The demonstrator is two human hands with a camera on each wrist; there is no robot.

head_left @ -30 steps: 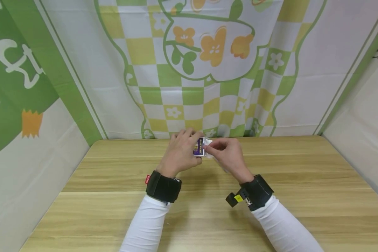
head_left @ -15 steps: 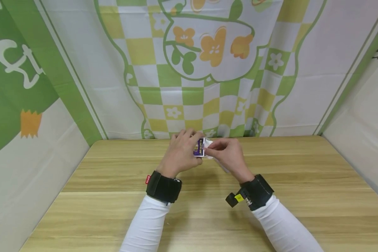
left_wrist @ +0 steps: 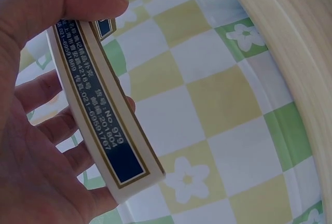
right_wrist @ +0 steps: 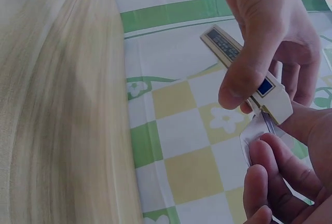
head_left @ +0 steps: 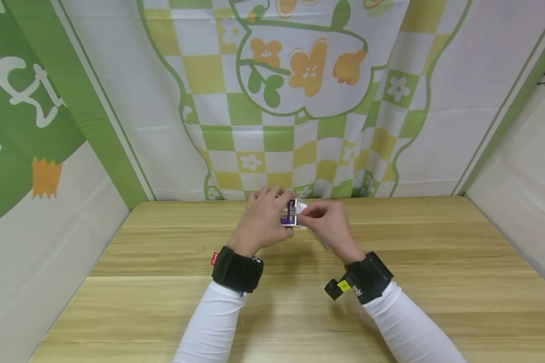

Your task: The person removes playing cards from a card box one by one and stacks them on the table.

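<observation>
Near the far edge of the table, my left hand (head_left: 263, 217) grips a small playing-card box (head_left: 288, 212) with a purple printed face. The left wrist view shows the thumb across the box's narrow side (left_wrist: 98, 99), which has a dark blue panel with pale print, and the fingers behind it. My right hand (head_left: 333, 224) is at the box's right end, pinching clear plastic film (right_wrist: 254, 130) between thumb and fingertips. In the right wrist view the film runs from the pinch up to the white end of the box (right_wrist: 277, 107). The right palm is hidden.
The wooden table (head_left: 163, 302) stretches out under both forearms. A checkered, flowered curtain (head_left: 277, 136) hangs right behind the hands, with printed cloth walls on the left and right. Black straps (head_left: 237, 269) circle both wrists.
Both hands keep their hold almost in place, with the box shifted only a hair to the right. Slightly less film shows hanging under the right hand than half a second ago.
</observation>
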